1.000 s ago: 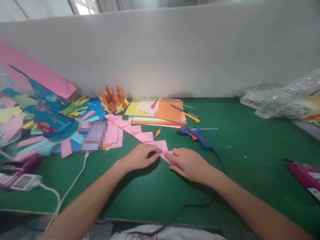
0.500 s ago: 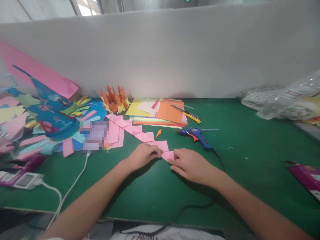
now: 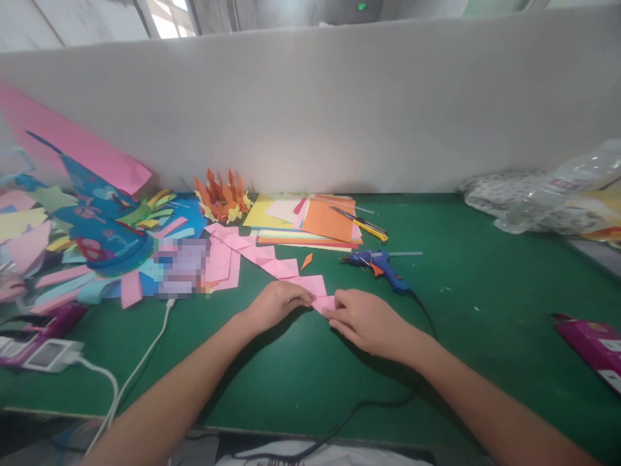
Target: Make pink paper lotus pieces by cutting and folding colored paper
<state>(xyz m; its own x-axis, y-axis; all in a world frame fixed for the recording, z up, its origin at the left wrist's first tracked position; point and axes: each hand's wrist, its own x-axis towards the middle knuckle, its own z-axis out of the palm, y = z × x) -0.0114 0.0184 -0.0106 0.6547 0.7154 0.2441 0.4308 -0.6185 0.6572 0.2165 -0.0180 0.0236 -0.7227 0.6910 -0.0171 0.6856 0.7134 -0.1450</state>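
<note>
A pink folded paper strip [image 3: 284, 268], stepped along its edge, runs diagonally over the green table toward me. My left hand [image 3: 279, 305] has its fingers pinched on the strip near its close end. At that end my right hand [image 3: 361, 320] grips the last folded section between thumb and fingers. The fingers partly hide this section. Just beyond the hands lies a small orange paper diamond [image 3: 306, 261]. A blue hot glue gun [image 3: 381, 264] rests to the right of it, a glue stick poking out of its back.
Behind the strip are stacked coloured papers [image 3: 330, 220] with a yellow utility knife [image 3: 361, 224] on top. An orange paper crown [image 3: 223, 197] and blue cone hat [image 3: 109, 226] stand left. A plastic bottle [image 3: 557, 188] lies right. The glue gun's black cable [image 3: 359, 406] crosses the front.
Both hands keep their hold on the pink strip, almost in place. The whole view has shifted slightly as the head moved.
</note>
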